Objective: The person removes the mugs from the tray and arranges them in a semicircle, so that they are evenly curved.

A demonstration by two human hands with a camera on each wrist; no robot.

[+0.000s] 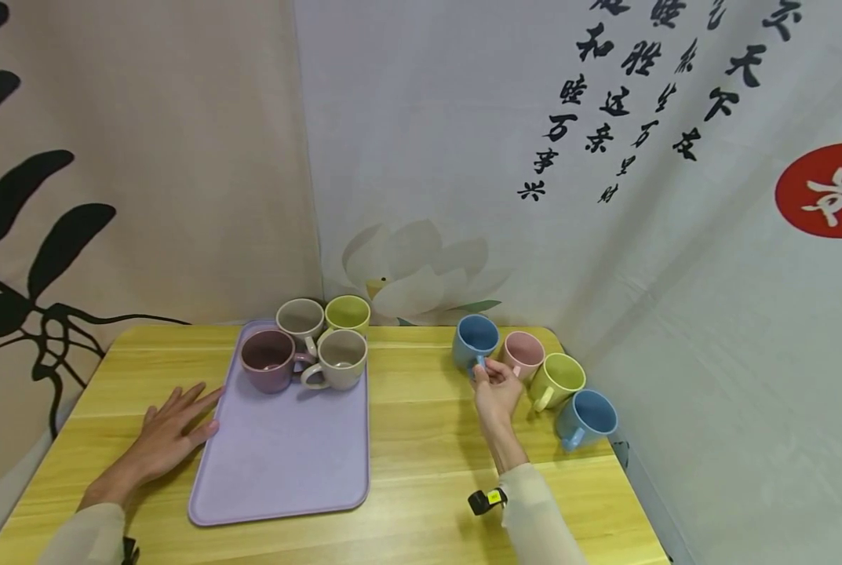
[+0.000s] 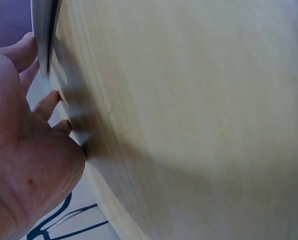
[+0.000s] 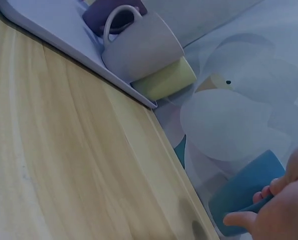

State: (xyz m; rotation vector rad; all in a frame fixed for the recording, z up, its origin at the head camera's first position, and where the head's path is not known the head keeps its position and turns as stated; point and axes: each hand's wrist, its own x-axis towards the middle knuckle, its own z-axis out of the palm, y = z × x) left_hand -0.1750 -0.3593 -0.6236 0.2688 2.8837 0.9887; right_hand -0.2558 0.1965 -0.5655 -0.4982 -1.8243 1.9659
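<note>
My right hand (image 1: 498, 394) pinches the handle of a blue mug (image 1: 467, 355) at the far side of the table. In the right wrist view, the thumb and fingers hold that mug's handle, with the mug body (image 3: 246, 185) beyond them. At the left, my left hand (image 1: 169, 436) has its fingers spread, fingertips right at the left edge of a lilac tray (image 1: 286, 463). On the tray's far part stand a purple mug (image 1: 272, 378), a grey mug (image 1: 300, 312), a yellow-green mug (image 1: 348, 309) and a beige mug (image 1: 343, 377).
Right of the held mug, a pink mug (image 1: 523, 350), another yellow-green mug (image 1: 563, 372) and a second blue mug (image 1: 593, 416) line the right edge of the wooden table (image 1: 421, 471). A printed cloth backdrop (image 1: 421, 157) hangs behind the table and to the right.
</note>
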